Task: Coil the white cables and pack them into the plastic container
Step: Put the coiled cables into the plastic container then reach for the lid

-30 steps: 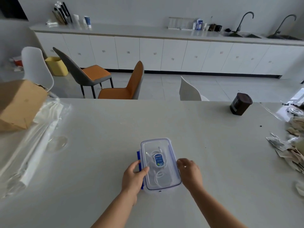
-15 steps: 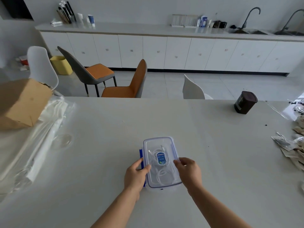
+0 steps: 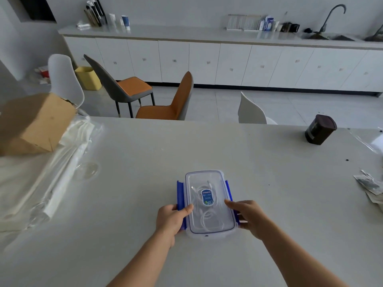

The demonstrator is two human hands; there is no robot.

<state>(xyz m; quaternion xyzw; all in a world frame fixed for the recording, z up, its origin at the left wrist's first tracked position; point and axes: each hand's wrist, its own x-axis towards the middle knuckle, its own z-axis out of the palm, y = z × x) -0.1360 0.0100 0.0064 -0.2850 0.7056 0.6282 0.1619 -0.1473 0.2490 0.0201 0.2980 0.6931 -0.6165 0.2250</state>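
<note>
Clear plastic container (image 3: 208,179) is set on the bench (image 3: 145,162) straight ahead, its long axis running away from the body, with the white cables (image 3: 204,219) coiled under the fitted lid. Its near end is flanked evenly by both hands: the outturned left clasp (image 3: 179,193) is gripped by the curled left hand (image 3: 170,219), and the right clasp (image 3: 228,189) is pinched by the right hand (image 3: 248,216), thumb on the lid

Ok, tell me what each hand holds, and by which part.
Both hold the plastic container near its close end: the left hand grips the left blue latch, the right hand the right side, thumb on the lid.
</note>
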